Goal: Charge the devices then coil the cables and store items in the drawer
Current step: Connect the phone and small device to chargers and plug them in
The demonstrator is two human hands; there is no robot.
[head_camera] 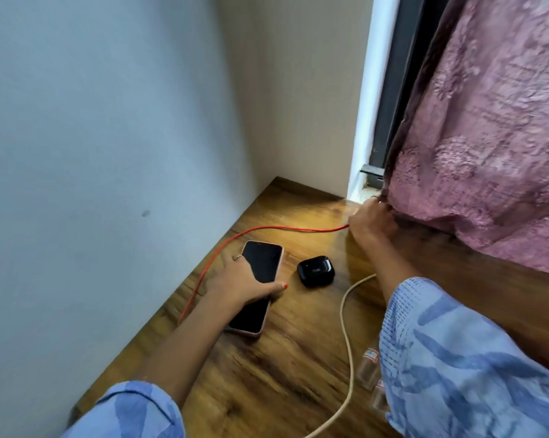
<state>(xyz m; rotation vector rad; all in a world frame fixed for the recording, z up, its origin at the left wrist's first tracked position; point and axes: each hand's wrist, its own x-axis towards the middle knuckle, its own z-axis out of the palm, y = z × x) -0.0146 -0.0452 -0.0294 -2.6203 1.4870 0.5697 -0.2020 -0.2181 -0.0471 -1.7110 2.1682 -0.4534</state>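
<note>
A: Why's the left hand [248, 284] on the phone [258, 287]?
B: Fingers curl round it, steadying it on the wooden top [292, 358], probably for plugging. Right hand [369, 222] pinches the red cable [235, 240] by the curtain [488, 147].
A: Counts?
B: One phone, one black earbud case [316, 270], two cables: red, cream cable [347, 336].

Pink curtain [488, 147] rt, small clear bottles [368, 368] on wood desk [282, 374].

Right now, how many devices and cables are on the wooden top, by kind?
Phones: 1, the phone under the left hand
Earbud cases: 1, the black earbud case
Cables: 2, red cable, cream cable
Total: 4
</note>
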